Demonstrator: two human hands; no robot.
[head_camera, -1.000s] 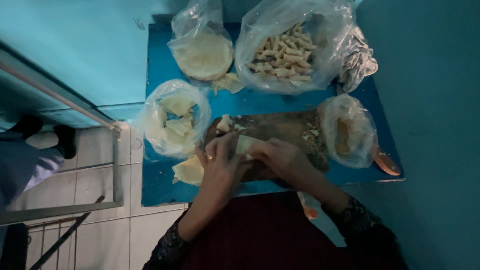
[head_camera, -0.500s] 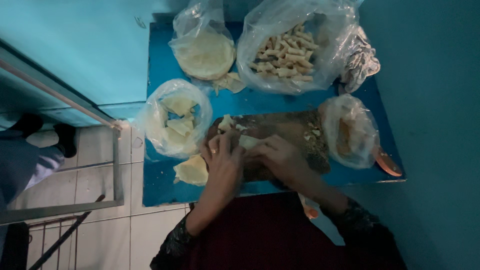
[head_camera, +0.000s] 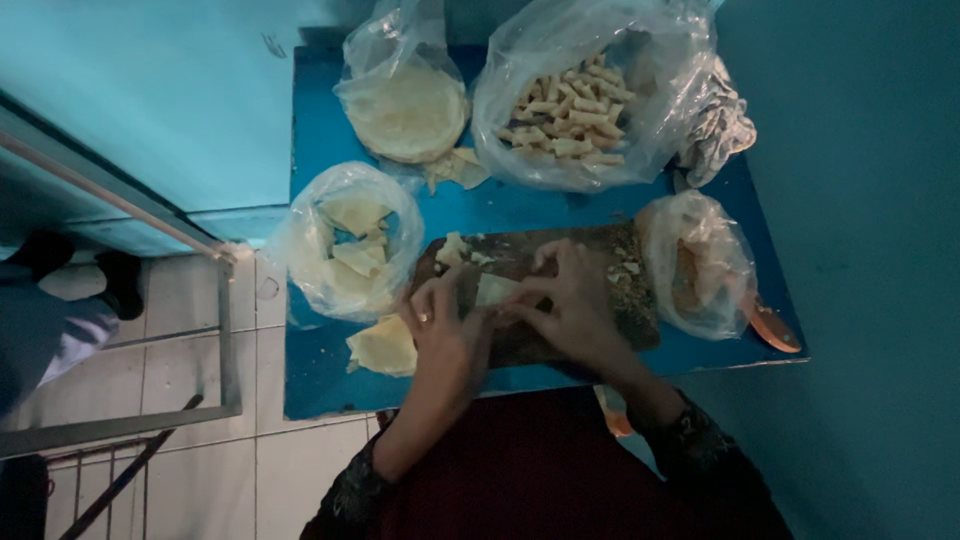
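Both my hands work over a dark wooden board (head_camera: 610, 270) on a blue table (head_camera: 330, 380). My left hand (head_camera: 445, 335) and my right hand (head_camera: 570, 300) pinch the same pale pastry wrapper (head_camera: 492, 290) between their fingers, folding it on the board. A folded triangular wrapper (head_camera: 383, 347) lies on the table just left of my left hand. A small scrap of wrapper (head_camera: 452, 250) rests on the board's far left corner.
Plastic bags stand around the board: cut wrappers (head_camera: 350, 250) at left, round sheets (head_camera: 405, 110) at the back, several rolled pastries (head_camera: 565, 120) at back right, a filling bag (head_camera: 700, 265) at right. An orange handle (head_camera: 775, 328) pokes out. Another person's legs (head_camera: 50, 310) stand on the tiled floor.
My hands have stayed on the board, shifting slightly while folding the wrapper; the fingers have closed tighter over it. The bags have not moved.
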